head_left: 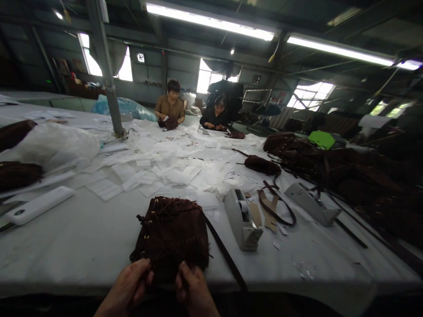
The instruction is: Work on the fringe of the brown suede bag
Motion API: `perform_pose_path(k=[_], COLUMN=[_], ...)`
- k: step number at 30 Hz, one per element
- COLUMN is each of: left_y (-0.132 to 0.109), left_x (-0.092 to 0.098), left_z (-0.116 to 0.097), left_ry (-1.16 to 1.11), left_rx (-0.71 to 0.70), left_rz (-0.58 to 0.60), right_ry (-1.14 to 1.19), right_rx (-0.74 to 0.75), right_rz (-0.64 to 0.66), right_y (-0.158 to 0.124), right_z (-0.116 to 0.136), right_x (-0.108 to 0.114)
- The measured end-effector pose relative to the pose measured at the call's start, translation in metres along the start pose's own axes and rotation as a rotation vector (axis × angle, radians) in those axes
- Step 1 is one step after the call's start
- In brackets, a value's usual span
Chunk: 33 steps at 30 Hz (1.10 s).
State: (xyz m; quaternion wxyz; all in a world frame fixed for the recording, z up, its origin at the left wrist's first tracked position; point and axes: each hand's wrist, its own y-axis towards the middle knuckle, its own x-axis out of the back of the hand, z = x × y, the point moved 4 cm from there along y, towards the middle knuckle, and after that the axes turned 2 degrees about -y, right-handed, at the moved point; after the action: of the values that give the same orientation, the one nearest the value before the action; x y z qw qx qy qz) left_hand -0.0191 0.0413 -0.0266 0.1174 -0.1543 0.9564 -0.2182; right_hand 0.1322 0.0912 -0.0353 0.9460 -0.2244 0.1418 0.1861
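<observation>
A dark brown fringed bag [175, 233] with gold eyelets along its left side lies on the white-covered table in front of me. My left hand [132, 279] is closed at its near left corner, thumb and fingers pressed together on the edge. At the near edge, toward the right, my right hand [193, 284] pinches the bag too. What exactly lies between the fingertips is partly hidden in the dark. A long brown strap [226, 251] runs from the bag's right side toward the table's front edge.
Right of the bag stands a grey tape dispenser [243, 220], with a second tape dispenser [312, 204] beyond a looped strap [284, 220]. Brown bags [346, 176] are heaped at right. Paper slips [158, 174] cover the middle; a white device [39, 204] lies left. Two people sit opposite.
</observation>
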Motion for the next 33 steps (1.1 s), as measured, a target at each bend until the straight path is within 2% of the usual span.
perform_pose_path(k=[6,11,16,19,21,22,26,27,29,30,33], left_y=[0.009,0.010,0.005,-0.003,-0.008,-0.010,-0.008,-0.006,0.001,0.004,0.011], left_x=[-0.003,-0.003,0.001,-0.002,0.000,0.005,0.025,0.026,0.023,0.020,0.014], left_z=[0.010,0.013,0.007,-0.001,-0.007,-0.011,-0.027,-0.029,-0.031,-0.031,-0.029], left_ry=[0.134,0.153,-0.013,0.099,0.220,0.264,0.459,0.510,0.604,0.639,0.721], left_rx=[-0.020,-0.052,-0.035,-0.047,-0.082,-0.098,-0.199,-0.238,-0.308,-0.324,-0.322], left_rz=[0.093,0.075,-0.053,0.001,0.044,0.024,-0.155,-0.165,-0.141,-0.117,-0.056], right_ry=[-0.243,-0.190,-0.129,-0.188,-0.286,-0.360,-0.799,-0.903,-0.988,-0.955,-0.601], right_rx=[0.035,0.000,-0.049,-0.084,-0.041,-0.005,0.215,0.259,0.306,0.312,0.274], right_rz=[0.057,-0.041,-0.100,-0.117,-0.079,-0.071,-0.195,-0.203,-0.117,-0.050,0.113], right_y=[0.000,0.007,0.012,0.008,0.004,0.001,-0.002,-0.001,0.003,0.005,0.009], right_z=[0.006,0.002,-0.001,-0.002,-0.001,0.000,0.011,0.013,0.016,0.016,0.016], right_x=[-0.012,-0.023,-0.007,0.003,0.000,-0.003,-0.024,-0.030,-0.042,-0.045,-0.047])
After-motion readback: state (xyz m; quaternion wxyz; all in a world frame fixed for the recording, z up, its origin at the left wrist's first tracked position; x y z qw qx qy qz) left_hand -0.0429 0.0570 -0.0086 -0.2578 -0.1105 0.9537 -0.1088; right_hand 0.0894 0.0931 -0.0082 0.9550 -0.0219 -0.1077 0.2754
